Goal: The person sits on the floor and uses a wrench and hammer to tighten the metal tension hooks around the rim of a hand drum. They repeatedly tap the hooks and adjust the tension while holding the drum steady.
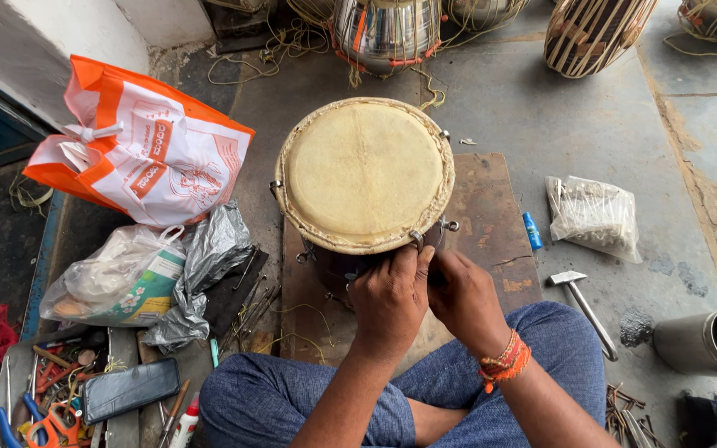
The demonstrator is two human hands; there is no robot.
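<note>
Your drum (364,172) stands on the board (491,224) just beyond your knees. Your left hand (390,300) and right hand (464,297) pinch its near rim hook (416,239); you're likely tightening, so keep steady pressure.

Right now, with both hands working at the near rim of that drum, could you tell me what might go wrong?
1. Both the left hand and right hand press at a metal hook on the drum rim; a slip could pinch a finger.
2. The drum stands on a wooden board unbraced; hard pulling might tip it.
3. The hammer and loose nails lie beside the right knee; shifting could catch them.
</note>
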